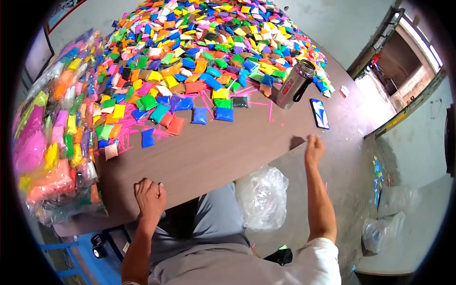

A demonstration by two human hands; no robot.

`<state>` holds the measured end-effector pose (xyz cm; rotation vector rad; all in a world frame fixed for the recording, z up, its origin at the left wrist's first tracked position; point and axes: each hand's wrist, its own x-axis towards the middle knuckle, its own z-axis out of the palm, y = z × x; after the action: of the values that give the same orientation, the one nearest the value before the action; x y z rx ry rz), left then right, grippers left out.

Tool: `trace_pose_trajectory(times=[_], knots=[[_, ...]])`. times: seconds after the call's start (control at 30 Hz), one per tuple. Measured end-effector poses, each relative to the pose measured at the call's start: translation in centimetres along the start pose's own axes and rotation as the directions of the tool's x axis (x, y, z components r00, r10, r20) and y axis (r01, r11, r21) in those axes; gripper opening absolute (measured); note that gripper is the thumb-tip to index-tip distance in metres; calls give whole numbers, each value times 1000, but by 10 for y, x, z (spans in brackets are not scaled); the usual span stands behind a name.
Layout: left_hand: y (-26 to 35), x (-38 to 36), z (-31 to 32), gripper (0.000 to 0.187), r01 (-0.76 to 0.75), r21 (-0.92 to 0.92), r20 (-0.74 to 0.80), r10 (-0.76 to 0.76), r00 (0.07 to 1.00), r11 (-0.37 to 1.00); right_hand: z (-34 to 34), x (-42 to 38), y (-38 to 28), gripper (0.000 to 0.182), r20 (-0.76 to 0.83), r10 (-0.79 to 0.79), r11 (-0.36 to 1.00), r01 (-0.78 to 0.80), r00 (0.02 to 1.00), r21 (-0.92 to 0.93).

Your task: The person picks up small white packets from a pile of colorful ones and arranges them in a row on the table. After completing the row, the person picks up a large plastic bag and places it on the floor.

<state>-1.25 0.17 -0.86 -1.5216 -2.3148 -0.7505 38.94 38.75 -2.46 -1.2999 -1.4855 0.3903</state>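
Note:
My left hand (150, 197) rests at the near edge of the brown table (199, 164), its fingers curled into a loose fist with nothing showing in it. By the table's right edge is my right hand (314, 151), fingers pressed together; whether something small is in them is hidden. Nearest to the right hand lies a phone (319, 114) with a lit blue and white screen. Behind the phone stands a steel flask (295, 84) with a black strap. Small colourful packets, such as a blue packet (148, 138), lie in front of a big heap (204, 42).
Large clear bags of coloured packets (61, 137) stand at the left. Thin pink sticks (126, 133) are scattered under the front packets. A clear plastic bag (263, 197) hangs below the table edge by my leg. Another plastic bag (382, 232) sits at right near a doorway (399, 66).

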Motion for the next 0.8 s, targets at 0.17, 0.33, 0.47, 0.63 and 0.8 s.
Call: trace_pose_trajectory(times=[0.17, 0.33, 0.47, 0.63, 0.8], knots=[[-3, 2, -2, 21, 8, -68, -30, -10, 999, 998, 66, -73, -108, 28, 498, -225, 974, 174, 838, 147], [-19, 7, -9, 23, 53, -205, -36, -61, 997, 977, 127, -143, -171, 32, 455, -514, 827, 561, 728, 36], [-35, 34, -9, 23, 87, -419, 56, -70, 996, 904, 128, -142, -158, 33, 507, -425, 862, 506, 750, -27], [-53, 61, 1, 21, -24, -332, -13, 20, 1000, 943, 143, -134, -194, 22, 570, -318, 917, 399, 758, -19], [-52, 55, 16, 21, -136, -289, -114, 107, 988, 948, 214, -116, -258, 17, 539, -477, 869, 466, 694, 169]])
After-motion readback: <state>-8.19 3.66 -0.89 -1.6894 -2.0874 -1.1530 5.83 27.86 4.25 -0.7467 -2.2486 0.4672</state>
